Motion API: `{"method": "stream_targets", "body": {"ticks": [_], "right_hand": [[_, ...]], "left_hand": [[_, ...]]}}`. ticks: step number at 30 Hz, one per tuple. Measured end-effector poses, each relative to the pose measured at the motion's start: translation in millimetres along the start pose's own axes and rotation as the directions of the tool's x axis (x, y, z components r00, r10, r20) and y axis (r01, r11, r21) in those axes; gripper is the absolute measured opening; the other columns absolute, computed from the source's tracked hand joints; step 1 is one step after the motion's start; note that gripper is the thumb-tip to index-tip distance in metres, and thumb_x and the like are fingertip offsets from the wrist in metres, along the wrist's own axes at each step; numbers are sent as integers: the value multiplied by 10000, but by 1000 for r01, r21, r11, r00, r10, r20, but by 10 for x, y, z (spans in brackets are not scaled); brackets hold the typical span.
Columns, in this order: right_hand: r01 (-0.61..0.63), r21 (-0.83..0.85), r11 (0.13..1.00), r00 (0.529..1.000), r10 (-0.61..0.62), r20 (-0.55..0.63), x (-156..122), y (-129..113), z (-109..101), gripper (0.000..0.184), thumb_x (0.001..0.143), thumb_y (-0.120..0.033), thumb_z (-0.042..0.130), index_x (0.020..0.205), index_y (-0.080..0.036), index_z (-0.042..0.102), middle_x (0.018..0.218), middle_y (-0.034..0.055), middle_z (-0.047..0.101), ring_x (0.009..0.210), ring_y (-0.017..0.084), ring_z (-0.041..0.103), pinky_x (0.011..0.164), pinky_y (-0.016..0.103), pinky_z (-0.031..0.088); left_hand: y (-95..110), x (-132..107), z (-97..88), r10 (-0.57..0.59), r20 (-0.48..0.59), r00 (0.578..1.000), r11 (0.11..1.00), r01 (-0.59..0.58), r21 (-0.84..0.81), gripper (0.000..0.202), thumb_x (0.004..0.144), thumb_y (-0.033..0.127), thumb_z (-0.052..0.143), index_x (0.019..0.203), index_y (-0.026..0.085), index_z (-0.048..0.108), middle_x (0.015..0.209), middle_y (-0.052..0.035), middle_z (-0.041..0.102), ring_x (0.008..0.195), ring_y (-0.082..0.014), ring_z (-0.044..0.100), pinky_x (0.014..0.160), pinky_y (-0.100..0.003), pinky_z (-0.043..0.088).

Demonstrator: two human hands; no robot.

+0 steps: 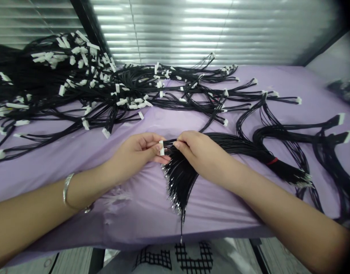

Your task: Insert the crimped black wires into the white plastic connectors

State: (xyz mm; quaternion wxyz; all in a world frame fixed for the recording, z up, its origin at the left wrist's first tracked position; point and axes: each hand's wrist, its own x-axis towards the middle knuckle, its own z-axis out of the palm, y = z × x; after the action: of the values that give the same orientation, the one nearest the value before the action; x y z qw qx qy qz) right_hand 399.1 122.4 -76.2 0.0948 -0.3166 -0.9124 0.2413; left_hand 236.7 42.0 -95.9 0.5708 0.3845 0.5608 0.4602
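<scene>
My left hand (pixel 145 148) pinches a small white connector housing (pixel 162 147) between thumb and fingers. Close on its right, my right hand (pixel 196 150) is closed, thumb against forefinger, on thin black wire near the housing; the exact wire end is partly hidden by the fingers. A few black wires run from the housing toward the right hand. Beneath my right hand lies a thick bundle of black wires (pixel 180 177) with bare metal terminals fanned toward the left and front. The bundle stretches right to a red tie (pixel 272 161) and more metal ends.
A large heap of black cables with white connectors (pixel 58 72) fills the back left. More finished-looking cables (pixel 226 99) lie along the back and right (pixel 331 125). A purple cloth (pixel 135 213) covers the table, torn near the front left. Window blinds (pixel 192 30) stand behind.
</scene>
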Motion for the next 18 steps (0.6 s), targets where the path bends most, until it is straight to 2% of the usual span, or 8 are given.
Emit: {"method": "stream_targets", "body": {"ticks": [6, 12, 18], "right_hand": [[8, 20, 1000, 999, -7, -42, 0, -21, 55, 218, 917, -192, 425, 756, -131, 560, 732, 42, 564, 685, 123, 484, 640, 243, 334], [28, 99, 995, 1000, -29, 9, -17, -18, 15, 112, 844, -156, 527, 744, -139, 573, 718, 11, 564, 655, 102, 463, 626, 225, 326], [42, 135, 990, 997, -32, -73, -9, -24, 119, 159, 835, -128, 498, 694, -141, 571, 660, -7, 531, 605, 91, 431, 616, 221, 324]], "left_hand": [[0, 4, 6, -10, -21, 1000, 1000, 10, -13, 123, 815, 211, 625, 909, 133, 608, 796, -13, 691, 702, -128, 695, 710, -226, 573], [4, 0, 14, 2, -12, 1000, 1000, -2, -20, 84, 826, 187, 610, 891, 135, 612, 782, -2, 685, 721, -127, 696, 716, -219, 571], [15, -13, 44, 4, -72, 997, 999, -6, -34, 91, 822, 153, 608, 906, 119, 617, 789, -8, 698, 710, -116, 694, 738, -223, 571]]}}
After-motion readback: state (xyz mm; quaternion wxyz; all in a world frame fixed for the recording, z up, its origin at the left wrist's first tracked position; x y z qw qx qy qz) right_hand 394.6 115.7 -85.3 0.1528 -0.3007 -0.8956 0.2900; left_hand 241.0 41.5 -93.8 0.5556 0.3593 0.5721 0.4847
